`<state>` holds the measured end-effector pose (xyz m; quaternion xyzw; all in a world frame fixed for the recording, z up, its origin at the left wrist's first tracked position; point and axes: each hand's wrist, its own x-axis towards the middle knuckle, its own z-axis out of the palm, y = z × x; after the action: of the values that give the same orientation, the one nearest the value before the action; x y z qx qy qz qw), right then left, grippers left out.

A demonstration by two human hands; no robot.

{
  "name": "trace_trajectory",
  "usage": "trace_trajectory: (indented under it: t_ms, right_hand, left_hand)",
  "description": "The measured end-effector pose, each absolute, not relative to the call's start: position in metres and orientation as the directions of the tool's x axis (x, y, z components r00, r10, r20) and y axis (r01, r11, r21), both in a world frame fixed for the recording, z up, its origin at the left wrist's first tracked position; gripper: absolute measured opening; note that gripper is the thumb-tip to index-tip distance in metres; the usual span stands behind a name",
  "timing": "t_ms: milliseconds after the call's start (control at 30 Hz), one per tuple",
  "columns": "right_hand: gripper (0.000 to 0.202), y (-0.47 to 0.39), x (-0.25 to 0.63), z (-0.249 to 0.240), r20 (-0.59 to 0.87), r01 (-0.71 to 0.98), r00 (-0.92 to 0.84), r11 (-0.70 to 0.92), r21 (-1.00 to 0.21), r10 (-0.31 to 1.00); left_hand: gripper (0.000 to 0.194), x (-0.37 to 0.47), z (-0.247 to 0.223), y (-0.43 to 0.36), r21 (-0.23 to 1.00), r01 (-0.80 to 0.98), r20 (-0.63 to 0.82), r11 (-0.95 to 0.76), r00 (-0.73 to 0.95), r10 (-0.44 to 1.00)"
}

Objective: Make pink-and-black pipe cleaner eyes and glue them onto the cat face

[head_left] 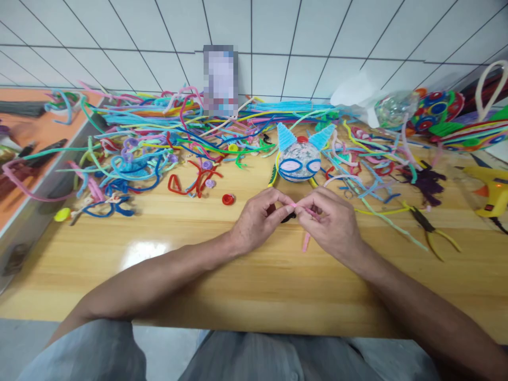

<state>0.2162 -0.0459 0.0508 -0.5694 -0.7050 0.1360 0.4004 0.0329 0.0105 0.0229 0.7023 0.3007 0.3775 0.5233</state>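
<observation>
My left hand (260,218) and my right hand (332,219) meet fingertip to fingertip over the middle of the wooden table (222,296). Both pinch a pink pipe cleaner (305,242), whose loose end hangs below my right hand. Just beyond them sits a round ball figure (299,160) with pointed light-blue ears, blue-rimmed pink eyes and a red piece on top. Something small and black lies beneath the fingertips, mostly hidden. To the left of my left hand is a small red coil (228,199).
Piles of coloured pipe cleaners (138,164) stretch along the white tiled wall. A blurred-out upright object (220,79) leans there. Yellow-handled pliers (431,227) and a yellow glue gun (492,190) lie right. An orange surface is at far left.
</observation>
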Motion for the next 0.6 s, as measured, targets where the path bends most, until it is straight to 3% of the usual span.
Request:
trace_trajectory:
  t_ms: [133,433,600]
  right_hand:
    - [0.015,-0.046,0.218,0.055,0.417,0.687,-0.048,0.333,-0.645,0.907]
    - [0.021,-0.05,0.208,0.043,0.26,0.524,0.1,0.171,-0.834,0.96]
    - [0.021,-0.047,0.208,0.043,0.331,0.601,0.085,0.216,-0.77,0.94]
  left_hand:
    - [0.024,0.032,0.025,0.012,0.967,0.019,0.204,-0.254,0.54,0.816]
    - [0.033,0.038,0.024,0.003,0.981,-0.182,0.016,0.07,0.428,0.904]
    - [0.036,0.041,0.018,0.0,0.978,-0.174,-0.025,0.112,0.44,0.898]
